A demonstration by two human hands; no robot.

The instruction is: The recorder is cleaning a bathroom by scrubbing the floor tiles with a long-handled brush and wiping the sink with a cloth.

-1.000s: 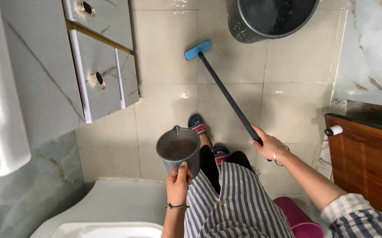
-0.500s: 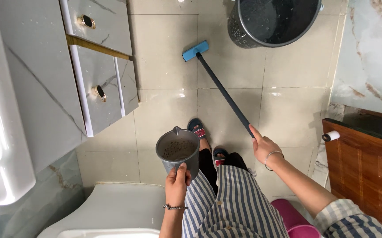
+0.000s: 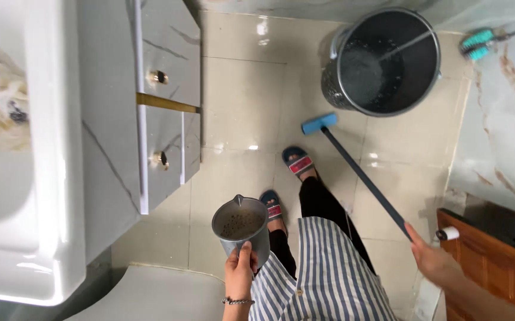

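Note:
My left hand (image 3: 239,270) grips the handle of a grey jug (image 3: 241,226) held upright in front of me; its inside looks wet and speckled. My right hand (image 3: 434,255) holds the top of a long dark pole (image 3: 367,181) that slants down to a blue brush head (image 3: 319,123) resting on the beige floor tiles. The brush head lies just in front of a dark bucket (image 3: 388,59) with water in it. My feet in blue sandals (image 3: 296,161) stand between jug and brush.
A white basin (image 3: 26,178) tops a grey marble-look cabinet (image 3: 162,101) with round knobs at left. A toilet lid (image 3: 156,297) is below. A wooden door (image 3: 495,267) is at right. A teal-headed brush (image 3: 477,43) leans on the far right wall.
I stepped forward with one foot toward the bucket. The brush head slid along the floor closer to the bucket, and my right hand dropped lower right. The jug stayed steady.

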